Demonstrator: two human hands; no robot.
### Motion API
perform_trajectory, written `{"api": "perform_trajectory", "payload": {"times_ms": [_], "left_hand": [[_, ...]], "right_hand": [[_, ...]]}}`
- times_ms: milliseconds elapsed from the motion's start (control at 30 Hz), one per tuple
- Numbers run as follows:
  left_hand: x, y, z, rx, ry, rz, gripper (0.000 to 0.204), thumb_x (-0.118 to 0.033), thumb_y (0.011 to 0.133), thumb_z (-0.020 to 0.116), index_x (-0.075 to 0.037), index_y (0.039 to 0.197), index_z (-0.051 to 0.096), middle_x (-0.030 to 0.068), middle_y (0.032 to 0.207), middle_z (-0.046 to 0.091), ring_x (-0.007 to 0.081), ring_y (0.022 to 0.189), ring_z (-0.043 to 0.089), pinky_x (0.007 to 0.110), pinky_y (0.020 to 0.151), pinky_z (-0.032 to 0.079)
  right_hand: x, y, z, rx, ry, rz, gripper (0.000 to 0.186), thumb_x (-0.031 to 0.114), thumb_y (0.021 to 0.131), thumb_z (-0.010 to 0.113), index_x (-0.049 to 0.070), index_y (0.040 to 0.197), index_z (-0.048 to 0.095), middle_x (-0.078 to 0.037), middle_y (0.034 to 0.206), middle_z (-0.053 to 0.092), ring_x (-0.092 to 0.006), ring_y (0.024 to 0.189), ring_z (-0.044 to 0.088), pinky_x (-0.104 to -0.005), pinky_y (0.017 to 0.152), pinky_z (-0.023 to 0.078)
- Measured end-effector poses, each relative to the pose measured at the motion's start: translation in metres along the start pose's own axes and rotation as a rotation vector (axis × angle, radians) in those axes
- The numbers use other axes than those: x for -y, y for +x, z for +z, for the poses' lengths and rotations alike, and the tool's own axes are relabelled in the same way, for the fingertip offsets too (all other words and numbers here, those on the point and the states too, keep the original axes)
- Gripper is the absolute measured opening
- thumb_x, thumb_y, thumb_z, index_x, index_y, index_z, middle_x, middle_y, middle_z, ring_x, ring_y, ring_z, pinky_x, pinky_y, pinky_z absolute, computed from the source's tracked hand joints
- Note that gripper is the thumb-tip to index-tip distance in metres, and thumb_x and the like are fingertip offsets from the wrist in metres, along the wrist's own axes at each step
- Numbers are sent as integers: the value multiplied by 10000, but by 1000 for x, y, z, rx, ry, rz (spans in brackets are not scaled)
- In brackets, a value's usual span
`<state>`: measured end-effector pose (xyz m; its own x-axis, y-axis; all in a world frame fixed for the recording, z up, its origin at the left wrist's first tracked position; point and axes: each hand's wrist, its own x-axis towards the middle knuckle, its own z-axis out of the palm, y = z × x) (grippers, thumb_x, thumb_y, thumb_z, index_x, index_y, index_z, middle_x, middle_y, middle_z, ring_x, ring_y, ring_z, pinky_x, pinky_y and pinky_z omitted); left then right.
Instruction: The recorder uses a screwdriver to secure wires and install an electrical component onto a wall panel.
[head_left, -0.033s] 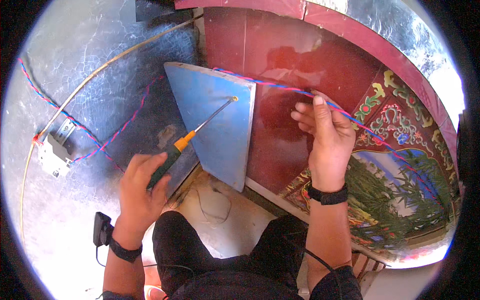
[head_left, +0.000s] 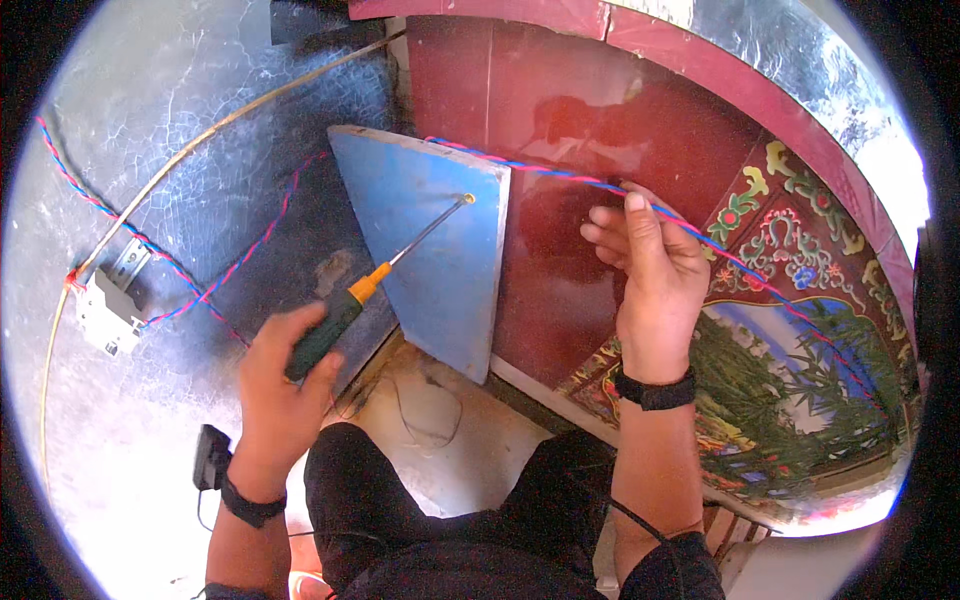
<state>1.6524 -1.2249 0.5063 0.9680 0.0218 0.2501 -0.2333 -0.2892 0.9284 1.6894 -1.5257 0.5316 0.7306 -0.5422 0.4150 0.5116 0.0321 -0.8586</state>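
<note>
My left hand is closed round the dark green and orange handle of a screwdriver. Its shaft slants up to the right, and the tip meets a small brass-coloured screw head near the upper right corner of a tilted blue board. To the right, my right hand pinches a twisted red-and-blue wire between thumb and fingers. From that hand the wire runs left along the board's top edge, and right across a painted panel.
On the left a white circuit breaker sits by a metal rail, with twisted wire around it. A thin cane arches over the grey surface. Behind the board stands a red cabinet with a painted panel. A thin loose wire lies below.
My left hand's fingers and wrist have turned slightly about the screwdriver handle, showing more of it. The tip stays at the screw, and my right hand keeps its place on the wire.
</note>
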Motion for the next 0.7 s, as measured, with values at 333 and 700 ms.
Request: {"api": "perform_trajectory", "payload": {"times_ms": [333,700], "left_hand": [[12,12,-7,40,515,530,322,-154,921,603,-47,1220,550,73,853,648,164,607,609,301,561,487],[0,5,5,-79,-812,-541,406,-357,955,585,-39,1204,545,52,715,602,152,520,568,251,498,475]], "right_hand": [[3,-1,1,-1,12,17,221,210,952,637,7,1021,689,-99,845,722,-149,704,692,-234,626,521],[3,0,0,3,22,10,217,209,954,633,5,998,694,-95,839,722,-150,704,692,-234,624,517]]}}
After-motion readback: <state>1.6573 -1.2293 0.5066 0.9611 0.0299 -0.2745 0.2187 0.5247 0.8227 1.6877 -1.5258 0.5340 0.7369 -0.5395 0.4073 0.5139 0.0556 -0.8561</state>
